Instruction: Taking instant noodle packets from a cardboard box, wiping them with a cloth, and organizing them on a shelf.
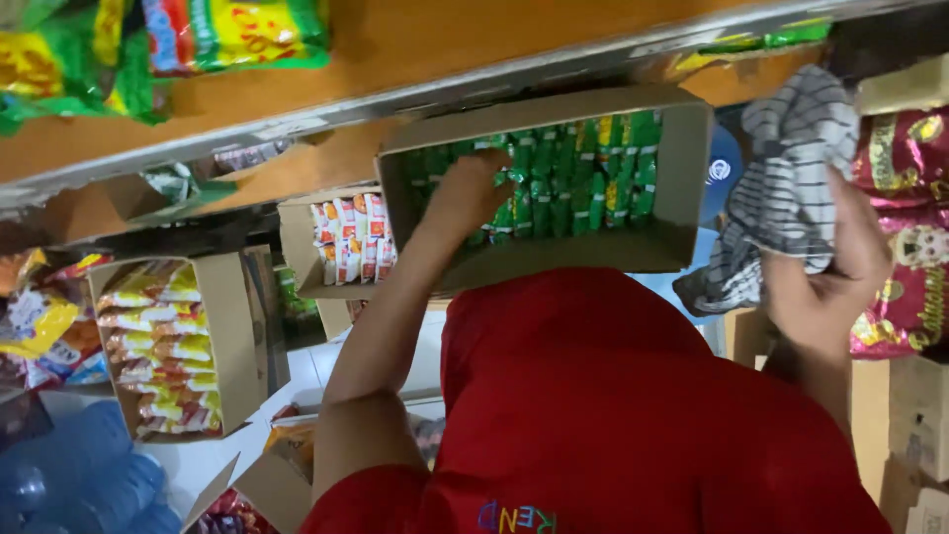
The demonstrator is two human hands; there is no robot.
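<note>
Reaching into the box [554,252], the left hand [473,188] touches green packs [573,178], grip hidden; the right hand [825,272] squeezes a striped cloth [786,168].

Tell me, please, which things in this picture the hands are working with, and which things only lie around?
In hand:
- left hand inside the cardboard box of green packets
- right hand gripping a striped cloth

Lying about:
- box of yellow packets
- box of white-red packets
- water bottles

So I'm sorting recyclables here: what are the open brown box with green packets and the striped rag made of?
The open brown box looks like matte corrugated cardboard: plain tan walls, folded flaps. The green packets seem glossy plastic film, catching light. The grey-and-white striped rag looks like soft woven cloth, bunched in folds.
</note>
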